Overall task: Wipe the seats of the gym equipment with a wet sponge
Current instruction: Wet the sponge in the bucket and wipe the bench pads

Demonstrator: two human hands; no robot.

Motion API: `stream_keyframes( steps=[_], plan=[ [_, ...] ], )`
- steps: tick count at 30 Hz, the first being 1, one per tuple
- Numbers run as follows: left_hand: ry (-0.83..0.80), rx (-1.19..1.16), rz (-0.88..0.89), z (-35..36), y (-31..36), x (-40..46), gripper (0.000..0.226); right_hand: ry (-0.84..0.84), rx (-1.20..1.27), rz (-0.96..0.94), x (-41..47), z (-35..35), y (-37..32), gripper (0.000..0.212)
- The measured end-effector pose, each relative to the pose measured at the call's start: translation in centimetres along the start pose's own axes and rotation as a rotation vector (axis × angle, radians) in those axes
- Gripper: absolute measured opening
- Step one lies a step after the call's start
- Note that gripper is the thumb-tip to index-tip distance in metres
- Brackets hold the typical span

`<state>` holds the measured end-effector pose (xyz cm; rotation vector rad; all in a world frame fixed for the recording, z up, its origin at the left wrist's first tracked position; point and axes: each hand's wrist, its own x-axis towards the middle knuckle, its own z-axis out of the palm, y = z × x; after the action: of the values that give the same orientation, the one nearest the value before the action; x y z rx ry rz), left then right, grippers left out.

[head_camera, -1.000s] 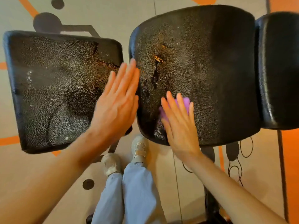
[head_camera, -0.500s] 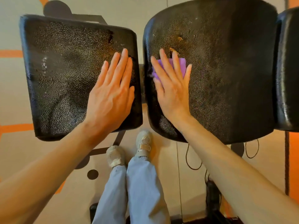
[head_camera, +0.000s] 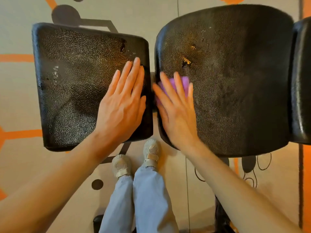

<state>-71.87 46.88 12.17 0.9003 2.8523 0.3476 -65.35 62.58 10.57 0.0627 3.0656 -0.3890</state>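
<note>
Two black textured seat pads lie side by side below me. My left hand [head_camera: 123, 101] rests flat with straight fingers on the right part of the left pad [head_camera: 72, 84]. My right hand [head_camera: 175, 105] presses a purple sponge [head_camera: 182, 83] flat against the left part of the larger right pad [head_camera: 235, 81]. The sponge shows only between and beyond my fingers. That pad has a small tear [head_camera: 186, 62] just above the sponge, and its surface glistens.
A third black pad [head_camera: 302, 81] adjoins the right pad at the right edge. Under the pads is a beige floor with orange and grey markings. My two shoes [head_camera: 136, 157] and light trouser legs stand beneath the gap. A black frame post [head_camera: 222, 216] stands at lower right.
My right hand slid the sponge up the right pad's left side, then back down toward me. My left hand kept its flat place on the left pad.
</note>
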Motion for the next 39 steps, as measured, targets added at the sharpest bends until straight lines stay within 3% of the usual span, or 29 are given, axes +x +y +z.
stream_keyframes(
  steps=[4,10,16,23,29,35,39],
  plan=[
    [-0.015,-0.002,-0.010,-0.3,0.0,-0.1,0.062,-0.082,0.017,-0.018,-7.8,-1.0,-0.1,0.044],
    [-0.001,0.010,-0.005,0.0,-0.1,-0.1,0.061,0.058,-0.029,0.040,7.2,-0.4,0.8,0.047],
    [-0.001,0.011,-0.012,-0.1,-0.1,0.0,0.060,-0.037,-0.096,-0.066,-0.4,-1.0,0.8,0.047],
    [-0.037,0.016,-0.002,-0.2,-0.2,0.0,0.062,0.125,-0.133,0.066,16.8,-0.7,1.9,0.042],
    [-0.043,0.003,-0.040,-0.5,0.1,-0.1,0.061,-0.004,-0.040,-0.033,3.4,-1.6,2.7,0.047],
    [-0.041,0.018,-0.043,-0.4,0.1,-0.1,0.062,0.123,-0.107,0.042,14.9,-1.6,3.8,0.048],
    [-0.055,0.018,-0.047,-0.6,0.2,0.1,0.061,0.096,-0.027,-0.005,8.3,-1.2,3.3,0.048]
  ],
)
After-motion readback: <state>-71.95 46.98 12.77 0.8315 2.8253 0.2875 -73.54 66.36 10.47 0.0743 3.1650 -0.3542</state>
